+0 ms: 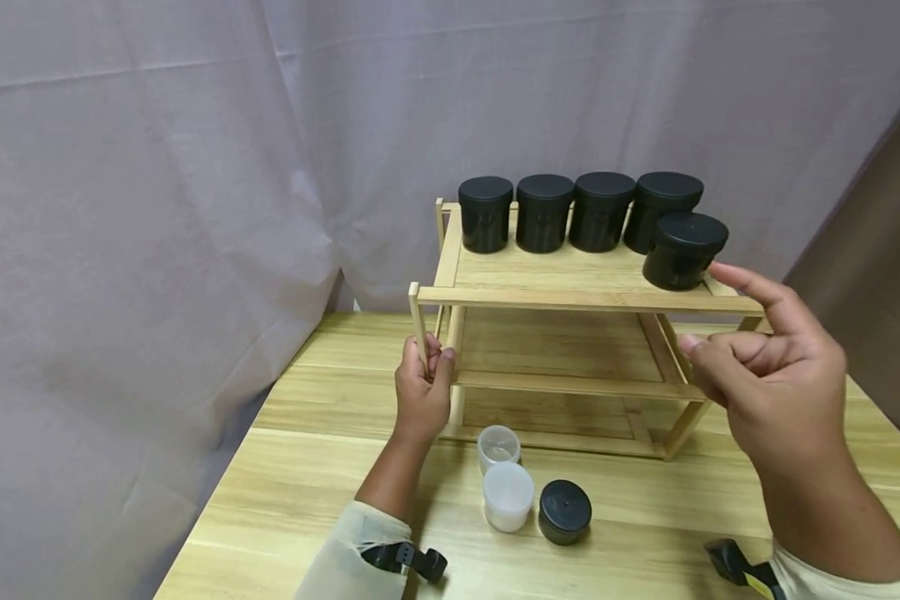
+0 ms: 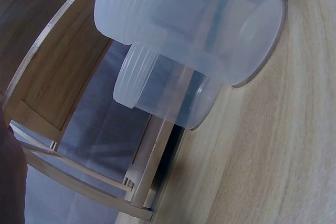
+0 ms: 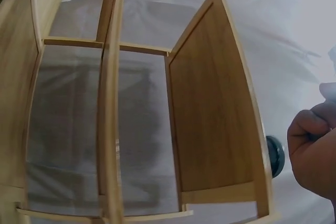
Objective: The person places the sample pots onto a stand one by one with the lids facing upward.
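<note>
My left hand [image 1: 423,392] grips the front left post of a wooden shelf rack [image 1: 540,271], thumb and fingers around it. On the top shelf's front right corner sits a short black lidded jar [image 1: 682,262]. The extended index finger of my right hand [image 1: 783,375] is at that jar's right side, touching or very near it; its other fingers are folded in and hold nothing. Behind, several taller black lidded jars [image 1: 543,215] stand in a row along the shelf's back. The right wrist view shows the rack's open side and part of the short jar [image 3: 275,156].
Two translucent jars [image 1: 507,497] stand on the wooden table [image 1: 307,433] in front of the rack, close together. Right of them is another short black jar [image 1: 565,510]. A grey curtain [image 1: 195,208] hangs behind the table and along its left side.
</note>
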Demonstrator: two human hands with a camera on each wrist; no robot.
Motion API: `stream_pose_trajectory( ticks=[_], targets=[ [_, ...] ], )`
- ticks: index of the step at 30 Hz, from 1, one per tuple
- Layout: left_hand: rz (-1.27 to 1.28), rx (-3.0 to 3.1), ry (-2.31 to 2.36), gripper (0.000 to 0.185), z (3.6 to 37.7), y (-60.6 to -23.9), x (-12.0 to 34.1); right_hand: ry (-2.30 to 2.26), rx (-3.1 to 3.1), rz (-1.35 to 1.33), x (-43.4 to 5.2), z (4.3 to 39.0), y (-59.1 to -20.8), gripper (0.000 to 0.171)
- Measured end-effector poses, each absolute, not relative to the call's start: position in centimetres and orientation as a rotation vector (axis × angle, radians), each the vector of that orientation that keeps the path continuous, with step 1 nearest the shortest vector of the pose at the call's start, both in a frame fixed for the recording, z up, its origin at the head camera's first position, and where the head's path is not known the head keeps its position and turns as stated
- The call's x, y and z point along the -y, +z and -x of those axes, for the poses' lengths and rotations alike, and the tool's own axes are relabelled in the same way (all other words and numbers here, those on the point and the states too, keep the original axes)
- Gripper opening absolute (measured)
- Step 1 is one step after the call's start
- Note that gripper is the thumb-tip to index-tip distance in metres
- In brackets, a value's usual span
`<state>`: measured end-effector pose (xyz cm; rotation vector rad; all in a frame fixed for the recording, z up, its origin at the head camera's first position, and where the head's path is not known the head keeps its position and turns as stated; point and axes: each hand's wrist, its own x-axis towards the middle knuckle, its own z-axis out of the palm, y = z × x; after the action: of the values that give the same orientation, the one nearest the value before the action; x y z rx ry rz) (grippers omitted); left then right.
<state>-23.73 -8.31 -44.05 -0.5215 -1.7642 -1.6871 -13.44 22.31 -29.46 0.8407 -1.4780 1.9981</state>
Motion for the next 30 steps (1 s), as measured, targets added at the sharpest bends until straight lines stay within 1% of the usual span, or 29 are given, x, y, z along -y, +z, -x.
stream_pose_trajectory(
  ticks=[5, 13, 19, 25, 30],
  targets=[
    [0.516, 1.760, -1.700, 0.012, 23.8, -44.2, 8.2, 2.022, 1.461, -0.947, -23.0, 13.6, -31.0, 0.063],
    [0.535, 1.754, -1.713, 0.012, 23.9, -44.3, 8.3, 2.088, 1.396, -1.141, -23.2, 13.8, -32.7, 0.065],
    [0.530, 1.774, -1.688, 0.011, 23.8, -44.3, 8.4, 2.021, 1.505, -1.090, -23.4, 13.5, -33.5, 0.066],
    [0.526, 1.780, -1.671, 0.011, 23.9, -44.3, 8.5, 1.986, 1.565, -1.093, -23.5, 13.4, -33.9, 0.063],
    [0.526, 1.789, -1.683, 0.014, 23.9, -44.2, 8.5, 1.938, 1.614, -1.062, -23.9, 13.4, -33.8, 0.059]
  ],
)
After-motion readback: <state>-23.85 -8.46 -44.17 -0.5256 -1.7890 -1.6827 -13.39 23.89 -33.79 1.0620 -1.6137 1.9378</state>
